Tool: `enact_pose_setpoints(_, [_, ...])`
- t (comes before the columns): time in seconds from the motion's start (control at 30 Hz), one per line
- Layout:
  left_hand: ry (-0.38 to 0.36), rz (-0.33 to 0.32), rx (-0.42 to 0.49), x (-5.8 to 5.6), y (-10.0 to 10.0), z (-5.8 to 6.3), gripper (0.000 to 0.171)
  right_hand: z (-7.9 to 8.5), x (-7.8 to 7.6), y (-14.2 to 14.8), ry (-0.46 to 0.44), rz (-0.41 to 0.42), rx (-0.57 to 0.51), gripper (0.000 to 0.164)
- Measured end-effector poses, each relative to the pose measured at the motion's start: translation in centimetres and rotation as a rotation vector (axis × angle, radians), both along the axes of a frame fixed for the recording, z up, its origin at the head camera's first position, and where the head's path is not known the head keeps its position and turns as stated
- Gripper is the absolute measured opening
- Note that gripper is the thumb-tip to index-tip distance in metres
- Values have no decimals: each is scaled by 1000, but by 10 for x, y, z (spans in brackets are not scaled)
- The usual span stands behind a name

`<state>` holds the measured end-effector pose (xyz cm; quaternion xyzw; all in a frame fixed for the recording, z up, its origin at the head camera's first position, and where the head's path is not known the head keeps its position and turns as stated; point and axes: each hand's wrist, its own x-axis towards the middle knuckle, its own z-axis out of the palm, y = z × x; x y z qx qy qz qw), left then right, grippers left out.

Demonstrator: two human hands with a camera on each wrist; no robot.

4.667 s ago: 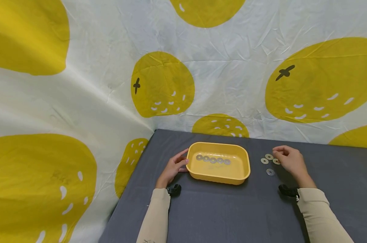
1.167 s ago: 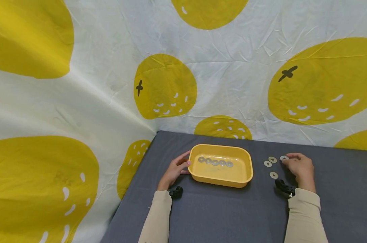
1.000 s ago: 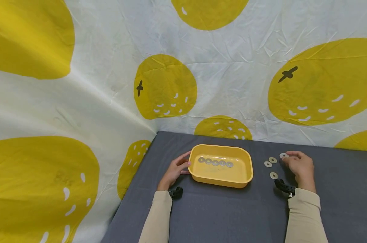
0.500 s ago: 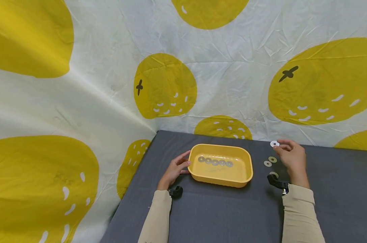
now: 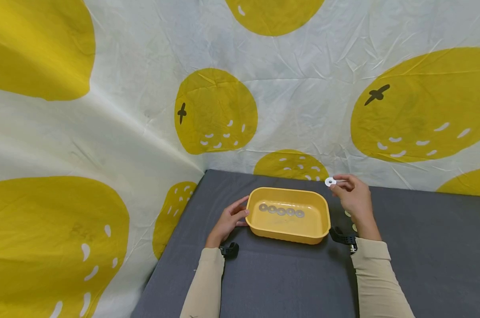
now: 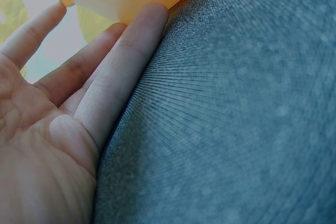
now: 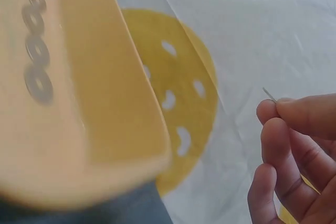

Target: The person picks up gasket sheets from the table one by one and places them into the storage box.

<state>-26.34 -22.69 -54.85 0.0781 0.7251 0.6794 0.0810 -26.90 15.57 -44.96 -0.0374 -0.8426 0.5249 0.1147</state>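
A shallow yellow plastic tray sits on the dark cloth, with several flat metal washers in a row on its floor. My left hand rests at the tray's left end, its extended fingers touching the outer wall and the thumb near the rim. Raised beyond the tray's far right corner, my right hand pinches one washer between thumb and fingers. From the right wrist view this washer shows edge-on at the fingertips.
Loose washers lie on the dark cloth right of the tray, partly hidden behind the right hand and wrist. A white curtain with yellow fruit prints hangs along the table's back and left edges.
My right hand has picked a washer up off the cloth and carried it up and left, close to the tray's far right corner. The left hand and tray stay put.
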Motion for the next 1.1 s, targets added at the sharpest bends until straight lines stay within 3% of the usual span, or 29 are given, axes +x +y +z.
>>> enact_pose_setpoints(0.27, [8, -2, -4, -1, -1, 0, 56, -2, -1, -32, 54, 89, 6, 33])
enact_pose_setpoints(0.8, [7, -3, -2, -1, 0, 0, 54, -22, 5, -101, 12, 328, -37, 26])
enact_pose_setpoints(1.1, [10, -4, 5, -1, -1, 0, 54, -32, 9, -127, -7, 389, -71, 23])
